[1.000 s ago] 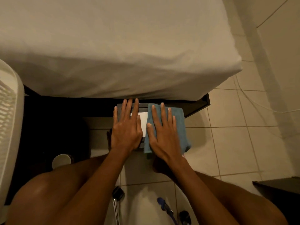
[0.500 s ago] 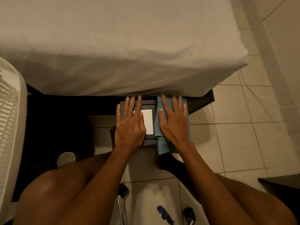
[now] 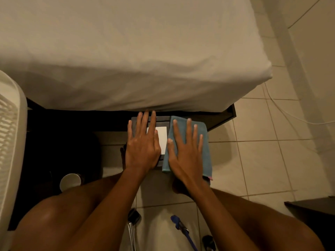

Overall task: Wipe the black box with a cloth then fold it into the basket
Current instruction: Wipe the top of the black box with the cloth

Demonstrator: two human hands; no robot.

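Observation:
The black box (image 3: 161, 120) with a white label (image 3: 162, 140) lies on the floor at the foot of the bed. My left hand (image 3: 143, 145) rests flat on the box's left half, fingers apart, partly covering the label. A blue cloth (image 3: 205, 153) covers the box's right side and hangs over its near edge. My right hand (image 3: 186, 151) presses flat on the cloth with spread fingers. The white slatted basket (image 3: 12, 142) stands at the far left, only partly in view.
A bed with a white sheet (image 3: 126, 60) on a dark frame (image 3: 224, 115) overhangs the box. A white cup (image 3: 70, 182) sits on the floor at left. A blue-handled tool (image 3: 181, 228) and metal parts lie between my knees. Dark furniture (image 3: 311, 209) is at lower right, and a white cable (image 3: 290, 115) crosses the tiles.
My right hand slid the cloth away toward the bed, then back toward me along the box. The left hand stayed flat on the box.

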